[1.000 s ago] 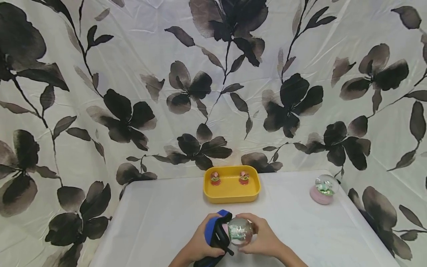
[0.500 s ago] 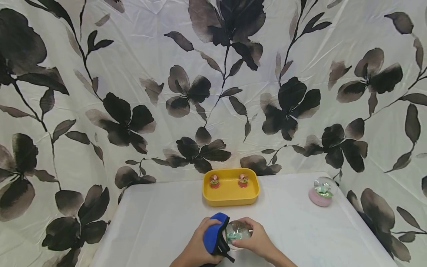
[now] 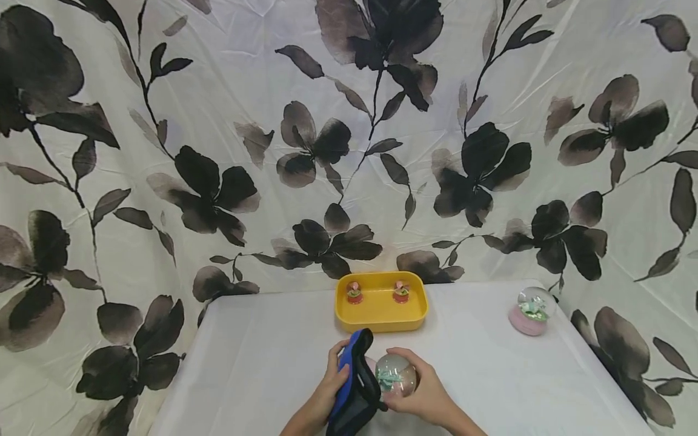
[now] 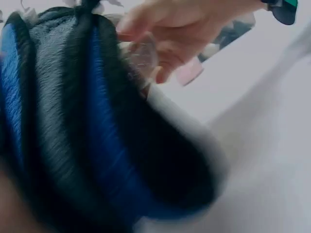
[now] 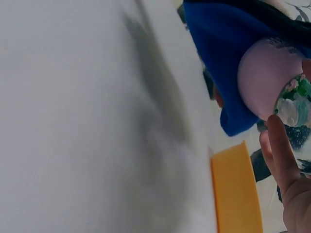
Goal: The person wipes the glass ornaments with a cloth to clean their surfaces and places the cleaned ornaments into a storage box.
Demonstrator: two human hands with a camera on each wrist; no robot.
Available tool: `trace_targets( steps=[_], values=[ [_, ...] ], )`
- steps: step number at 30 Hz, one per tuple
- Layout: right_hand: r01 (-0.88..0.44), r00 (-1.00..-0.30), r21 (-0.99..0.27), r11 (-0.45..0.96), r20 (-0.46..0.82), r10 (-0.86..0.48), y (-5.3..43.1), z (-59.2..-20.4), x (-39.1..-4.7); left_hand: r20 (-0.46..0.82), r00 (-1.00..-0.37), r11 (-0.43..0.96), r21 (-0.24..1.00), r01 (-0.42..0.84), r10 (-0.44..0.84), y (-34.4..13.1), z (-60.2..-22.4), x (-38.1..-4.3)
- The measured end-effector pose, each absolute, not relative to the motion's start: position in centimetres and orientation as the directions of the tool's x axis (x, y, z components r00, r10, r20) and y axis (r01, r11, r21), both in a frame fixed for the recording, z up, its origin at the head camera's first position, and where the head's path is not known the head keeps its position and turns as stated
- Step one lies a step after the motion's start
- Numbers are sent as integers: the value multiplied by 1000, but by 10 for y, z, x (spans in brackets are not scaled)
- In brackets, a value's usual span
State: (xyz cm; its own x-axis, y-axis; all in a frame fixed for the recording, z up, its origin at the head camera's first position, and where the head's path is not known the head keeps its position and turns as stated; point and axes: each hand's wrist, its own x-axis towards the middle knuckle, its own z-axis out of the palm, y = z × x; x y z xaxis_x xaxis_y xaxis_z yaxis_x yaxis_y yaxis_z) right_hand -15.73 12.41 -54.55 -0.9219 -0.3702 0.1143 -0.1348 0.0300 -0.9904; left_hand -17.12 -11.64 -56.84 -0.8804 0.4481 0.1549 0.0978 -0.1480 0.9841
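My right hand [image 3: 424, 389] is partly closed, fingers and thumb curved round the clear dome of a snow globe [image 3: 395, 372]. That hold leaves its pink base [image 5: 262, 77] exposed toward my left, presumably so the base can meet the fabric there. My left hand [image 3: 328, 389] grips a blue-and-black padded fabric piece [image 3: 357, 409] from its outer side, fingers on the blue face; I judge this steadies it against the globe. Base and fabric appear to touch; whether the base sits inside any opening I cannot tell. Beyond both hands stands a yellow tray [image 3: 382, 323] carrying two small red figurines [image 3: 354, 293], its rim probably keeping them together. A second snow globe [image 3: 530, 315] stands upright, well apart to the right of my right hand.
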Motion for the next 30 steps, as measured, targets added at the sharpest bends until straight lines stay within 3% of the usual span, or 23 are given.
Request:
trace_targets(
  steps=[2,3,7,11,15,19,23,26,30],
  values=[
    [-141,-919,-990,29,119,-377,123,-543,-159,-16,-923,-157,984,-83,385,-111,-559,-164],
    [-161,-914,-986,29,138,-381,123,-543,-160,-179,-919,-157,956,-247,352,-109,-542,-151],
    [-297,-880,-953,65,247,-406,120,-538,-160,-326,-870,-229,876,-425,369,-107,-543,-145],
    [-493,-804,-862,114,402,-439,116,-537,-159,-405,-817,-234,819,-523,409,-113,-541,-142],
    [-588,-753,-796,144,473,-458,115,-539,-161,-323,-865,-215,880,-424,384,-113,-536,-144],
    [-535,-787,-831,149,427,-444,122,-536,-168,-143,-934,-113,975,-189,328,-104,-532,-148],
    [-367,-861,-917,155,272,-431,128,-535,-176,-19,-959,46,999,-6,282,-100,-533,-151],
    [-189,-887,-975,121,116,-448,131,-537,-178,-4,-956,148,988,41,292,-99,-536,-152],
    [24,-883,-998,58,-49,-467,134,-540,-175,24,-934,176,980,92,357,-99,-540,-151]
  ],
)
